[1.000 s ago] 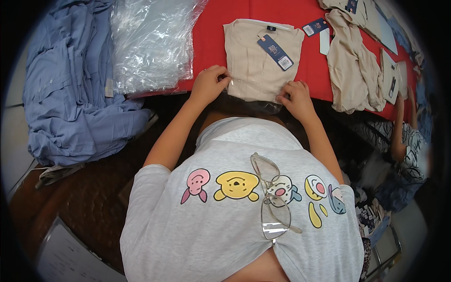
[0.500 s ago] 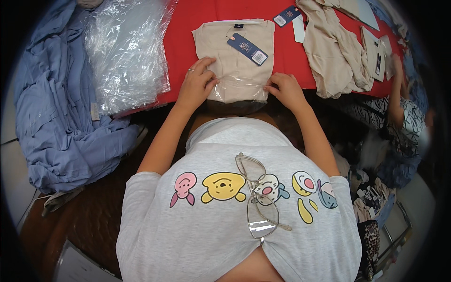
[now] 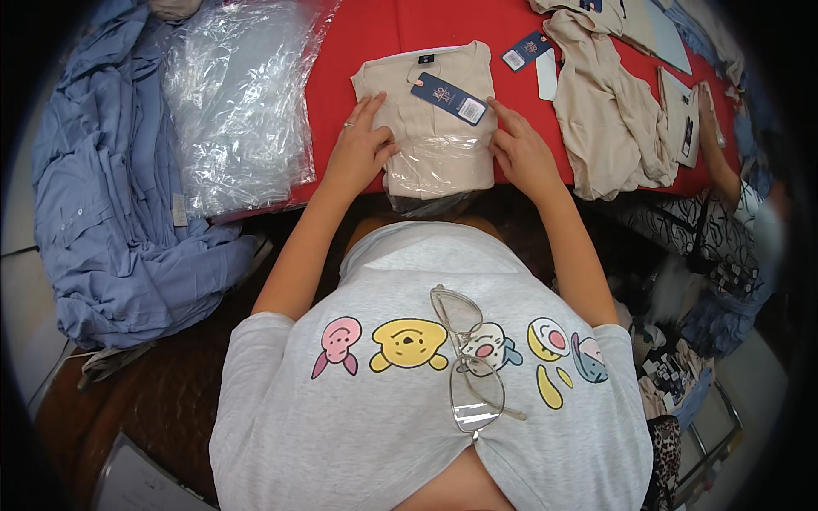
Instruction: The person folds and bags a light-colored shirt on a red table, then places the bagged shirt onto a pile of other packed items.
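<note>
A folded beige garment (image 3: 400, 102) lies in front of me, its lower part inside a clear plastic bag (image 3: 440, 166). A navy hang tag (image 3: 449, 99) rests on its upper right, outside the bag. My left hand (image 3: 362, 146) is at the garment's left side, index and middle fingers stretched along its edge, thumb closed at the bag's mouth. On the opposite side, my right hand (image 3: 523, 155) has its index finger reaching up beside the tag and its thumb and other fingers bent at the bag's edge. The bag's far side, under the garment, is hidden.
A pile of clear plastic bags (image 3: 243, 111) lies left on the red tabletop (image 3: 349, 34). Blue garments (image 3: 111, 213) hang beyond it. At right are a loose beige garment (image 3: 601, 111), another navy tag (image 3: 527, 51) and a folded garment (image 3: 679, 119) near another person's hand (image 3: 709, 128).
Both hands have slid slightly up the garment's sides, and their index fingers now reach farther. The garment sits deeper in the bag. At right, the other person's hand has moved to the folded garment.
</note>
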`<state>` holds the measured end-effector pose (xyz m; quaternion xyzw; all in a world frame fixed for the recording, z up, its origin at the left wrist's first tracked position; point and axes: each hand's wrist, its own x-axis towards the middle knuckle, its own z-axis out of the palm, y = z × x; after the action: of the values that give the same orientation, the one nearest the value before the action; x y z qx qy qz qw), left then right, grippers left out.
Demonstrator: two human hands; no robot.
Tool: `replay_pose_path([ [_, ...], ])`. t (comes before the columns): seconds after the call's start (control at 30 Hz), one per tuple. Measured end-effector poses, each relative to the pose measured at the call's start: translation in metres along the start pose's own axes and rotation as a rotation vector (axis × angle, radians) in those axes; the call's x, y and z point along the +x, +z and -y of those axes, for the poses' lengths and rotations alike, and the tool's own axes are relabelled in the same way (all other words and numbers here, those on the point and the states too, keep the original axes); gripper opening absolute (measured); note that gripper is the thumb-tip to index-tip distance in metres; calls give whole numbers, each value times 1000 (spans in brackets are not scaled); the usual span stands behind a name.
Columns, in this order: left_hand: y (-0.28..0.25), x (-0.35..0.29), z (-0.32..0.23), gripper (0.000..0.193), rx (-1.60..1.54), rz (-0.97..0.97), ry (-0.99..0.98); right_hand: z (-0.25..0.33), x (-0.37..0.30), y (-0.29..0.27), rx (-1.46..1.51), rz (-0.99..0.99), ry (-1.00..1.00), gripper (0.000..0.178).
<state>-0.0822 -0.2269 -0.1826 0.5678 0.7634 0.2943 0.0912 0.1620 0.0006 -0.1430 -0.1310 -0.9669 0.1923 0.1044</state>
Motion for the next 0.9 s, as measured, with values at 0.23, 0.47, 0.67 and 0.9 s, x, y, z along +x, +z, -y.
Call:
replay_pose_path([
  [0.23,2,12,6,21,-84,69,-83,-30,14,17,9,147,-18,23],
  [0.47,6,6,12,22,-105,76,-165,-28,26,24,58,75,45,23],
  [0.67,9,73,-42,59,-27,-107,55,-24,13,11,551,49,412,11],
  [0.9,96,138,-48,74,126,-141,-53,-36,10,18,323,10,238,11],
])
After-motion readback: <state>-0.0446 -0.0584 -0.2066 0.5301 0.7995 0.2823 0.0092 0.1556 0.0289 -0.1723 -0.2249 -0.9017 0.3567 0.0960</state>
